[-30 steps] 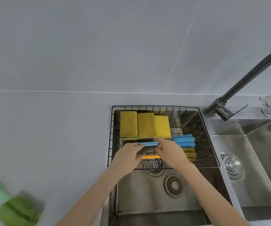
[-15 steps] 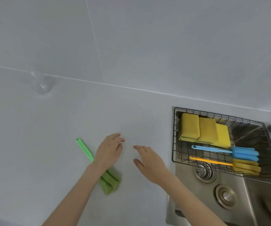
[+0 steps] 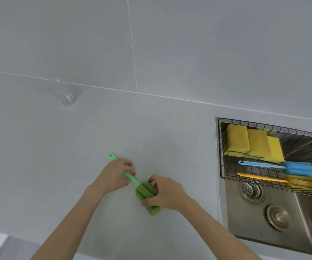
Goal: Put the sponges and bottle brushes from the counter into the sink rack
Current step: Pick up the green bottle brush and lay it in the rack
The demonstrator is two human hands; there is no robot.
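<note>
Pale grey counter (image 3: 76,166), matte and finely speckled, fills most of our view; it meets a wall (image 3: 189,44) of large light-grey tiles with thin white grout lines. Near the wall joint at left we note a clear glassy object (image 3: 66,92), too blurred to identify, possibly a small cup. On the counter lies a green bottle brush (image 3: 144,192), handle pointing away and left, sponge head toward us. Our left hand (image 3: 112,177) is closed around the handle at mid-length; our right hand (image 3: 166,194) pinches the sponge head between thumb and fingers. We cannot tell whether the brush is lifted or resting on the surface. At right, a stainless steel sink (image 3: 264,222) is set into the counter, with a strainer drain (image 3: 251,190). A dark wire sink rack (image 3: 222,147) spans its far end and holds three yellow sponges (image 3: 254,145) side by side, a blue bottle brush (image 3: 299,168) and an orange bottle brush (image 3: 301,183), both heads to the right.
</note>
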